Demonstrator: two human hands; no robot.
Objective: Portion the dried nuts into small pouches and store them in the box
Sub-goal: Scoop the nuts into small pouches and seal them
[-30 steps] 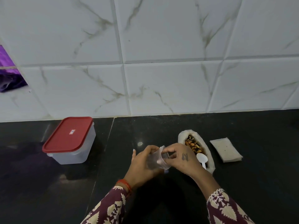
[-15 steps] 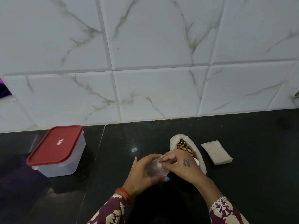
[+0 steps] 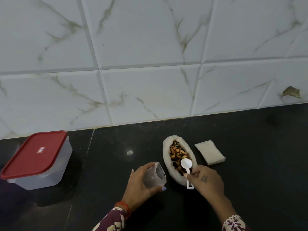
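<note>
While the left hand (image 3: 141,184) gripped the open pouch (image 3: 155,175) and the right hand (image 3: 205,180) pinched the spoon (image 3: 187,165), nuts (image 3: 176,153) risked spilling if the soft mouth sagged.

Glossy black stone counter (image 3: 250,164)

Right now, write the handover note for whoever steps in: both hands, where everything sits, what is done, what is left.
Left hand: holds a small clear pouch, mouth open, seemingly empty.
Right hand: pinching the handle of the white spoon, whose bowl rests on the nuts in the open white bag.
Spare pouches: stacked right of the bag.
Box: far left, red lid on.
Done: pouch opened.
Left: scoop nuts in, close the pouch, open the box, store it, repeat.
</note>
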